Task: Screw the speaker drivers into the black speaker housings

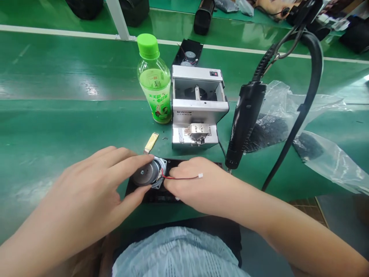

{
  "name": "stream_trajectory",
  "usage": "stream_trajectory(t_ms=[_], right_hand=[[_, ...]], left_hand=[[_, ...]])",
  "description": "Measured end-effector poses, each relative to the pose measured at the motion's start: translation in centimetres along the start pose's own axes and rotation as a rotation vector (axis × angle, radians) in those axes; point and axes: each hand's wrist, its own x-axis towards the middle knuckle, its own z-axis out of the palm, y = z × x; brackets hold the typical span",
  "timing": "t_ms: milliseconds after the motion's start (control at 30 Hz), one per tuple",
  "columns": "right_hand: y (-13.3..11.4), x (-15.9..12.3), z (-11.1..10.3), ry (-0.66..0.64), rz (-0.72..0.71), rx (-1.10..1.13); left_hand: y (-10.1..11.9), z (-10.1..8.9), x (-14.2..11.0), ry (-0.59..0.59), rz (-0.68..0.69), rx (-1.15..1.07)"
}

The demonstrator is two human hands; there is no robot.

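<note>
A round silver speaker driver [147, 174] sits in a black plastic housing [150, 194] at the near edge of the green bench. My left hand [86, 192] pinches the speaker between thumb and fingers. My right hand [193, 184] rests on the housing just right of the speaker, fingers curled down beside it. A thin red and black wire [181, 177] with a small white plug [200, 176] runs from the speaker across the back of my right hand.
Behind stands a grey screw feeder box [197, 111] and a green drink bottle [154, 82]. A black electric screwdriver [245, 123] hangs on its cable at the right, by clear plastic bags [317, 142]. A small flat yellow strip [151, 142] lies near the bottle.
</note>
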Motion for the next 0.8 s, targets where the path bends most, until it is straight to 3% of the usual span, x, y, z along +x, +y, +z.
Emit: stream_trajectory(t_ms=[67,167,367,567,800], right_hand=[[0.5,-1.3,-0.2,0.035,-0.038,-0.093],[1.0,-3.6,0.3,0.107,0.024,-0.192],[1.0,-5.5,1.4,0.128,0.100,-0.183],[0.6,-6.1,0.9,0.059,0.090,-0.213],[1.2,-6.5,1.3,0.064,0.085,-0.202]], left_hand=[[0.6,0.1,0.2,-0.001,0.052,-0.008],[1.6,0.8,0.7,-0.034,0.123,0.006],[2.2,2.6,1.8,-0.149,0.200,0.091],[2.1,3.0,2.4,-0.270,0.118,0.123],[2.9,2.9,2.4,-0.238,0.080,0.116]])
